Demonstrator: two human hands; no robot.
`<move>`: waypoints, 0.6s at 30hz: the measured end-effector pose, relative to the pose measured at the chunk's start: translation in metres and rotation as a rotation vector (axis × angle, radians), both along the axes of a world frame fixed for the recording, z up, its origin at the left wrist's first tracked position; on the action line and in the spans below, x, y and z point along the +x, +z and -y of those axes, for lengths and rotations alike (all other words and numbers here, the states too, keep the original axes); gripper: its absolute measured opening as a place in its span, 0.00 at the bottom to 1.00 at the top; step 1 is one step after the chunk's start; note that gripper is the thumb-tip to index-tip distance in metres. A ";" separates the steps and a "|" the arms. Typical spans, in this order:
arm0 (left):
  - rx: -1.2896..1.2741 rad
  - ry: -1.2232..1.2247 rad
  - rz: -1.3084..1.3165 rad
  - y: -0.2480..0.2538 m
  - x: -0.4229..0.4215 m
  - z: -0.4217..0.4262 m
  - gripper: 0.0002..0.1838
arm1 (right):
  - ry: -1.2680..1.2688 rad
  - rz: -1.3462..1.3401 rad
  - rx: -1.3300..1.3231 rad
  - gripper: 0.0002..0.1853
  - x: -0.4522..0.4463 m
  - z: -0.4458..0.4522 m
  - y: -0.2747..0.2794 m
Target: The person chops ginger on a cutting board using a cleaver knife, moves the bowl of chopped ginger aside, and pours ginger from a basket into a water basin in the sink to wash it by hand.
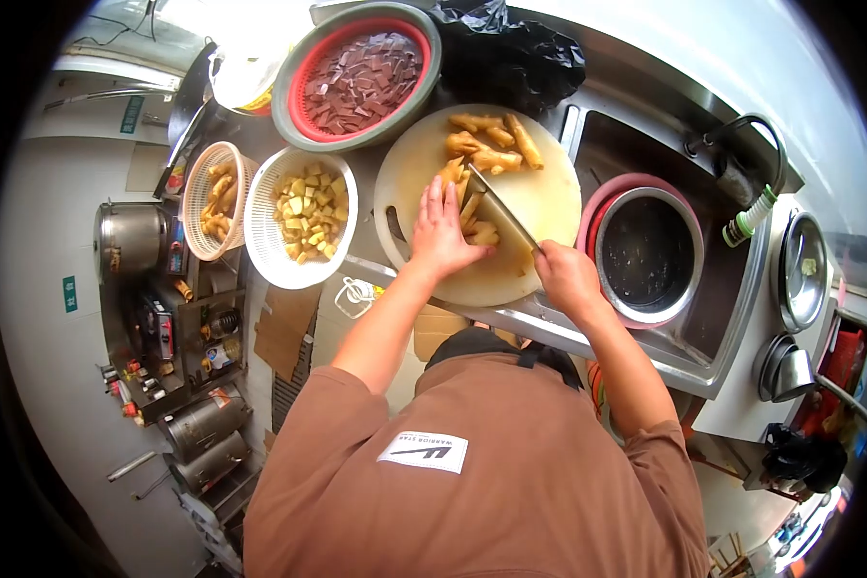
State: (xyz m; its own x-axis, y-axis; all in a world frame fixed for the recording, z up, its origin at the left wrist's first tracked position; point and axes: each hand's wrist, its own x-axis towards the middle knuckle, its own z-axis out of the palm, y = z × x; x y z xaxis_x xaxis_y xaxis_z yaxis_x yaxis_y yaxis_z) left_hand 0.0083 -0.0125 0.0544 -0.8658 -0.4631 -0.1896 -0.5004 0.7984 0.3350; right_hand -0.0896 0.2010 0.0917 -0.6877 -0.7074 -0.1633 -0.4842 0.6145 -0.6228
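Watching from my end: right hand (565, 277) is wrapped around the kitchen knife (507, 211) handle, blade slanting across the round cutting board (553, 217). Left hand (441, 231) is spread over the cut ginger (485, 233) just beside the blade; I can't tell how firmly it presses. Ginger roots (496, 159) lie at the board's far side, white basket (299, 277) of diced pieces (310, 214) to the left.

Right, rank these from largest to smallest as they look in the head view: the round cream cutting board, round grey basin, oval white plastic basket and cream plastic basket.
1. Cutting board
2. Grey basin
3. White basket
4. Cream basket
Lens distortion and distance may hide their true sizes.
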 end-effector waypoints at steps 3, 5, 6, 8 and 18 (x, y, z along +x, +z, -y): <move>0.002 0.013 0.038 0.004 0.007 -0.007 0.69 | 0.072 0.030 0.000 0.12 -0.007 -0.004 0.001; -0.010 0.005 0.038 0.004 0.013 -0.013 0.69 | 0.133 0.023 0.042 0.12 -0.015 -0.009 0.009; -0.024 -0.005 0.038 0.006 0.013 -0.014 0.68 | 0.145 0.020 0.043 0.12 -0.018 -0.008 0.015; -0.004 0.023 0.033 0.009 0.013 -0.016 0.67 | 0.104 -0.020 0.055 0.12 -0.019 -0.009 0.025; 0.030 0.113 -0.040 0.009 0.009 -0.022 0.66 | 0.240 -0.066 0.187 0.09 -0.023 0.048 0.043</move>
State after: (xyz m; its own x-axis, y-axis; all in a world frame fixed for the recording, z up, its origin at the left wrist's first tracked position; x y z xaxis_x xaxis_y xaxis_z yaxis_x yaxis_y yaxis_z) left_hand 0.0172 0.0097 0.0629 -0.8152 -0.5531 -0.1716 -0.5728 0.7266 0.3794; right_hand -0.1121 0.1533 0.1343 -0.5179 -0.8129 -0.2664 -0.6649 0.5784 -0.4726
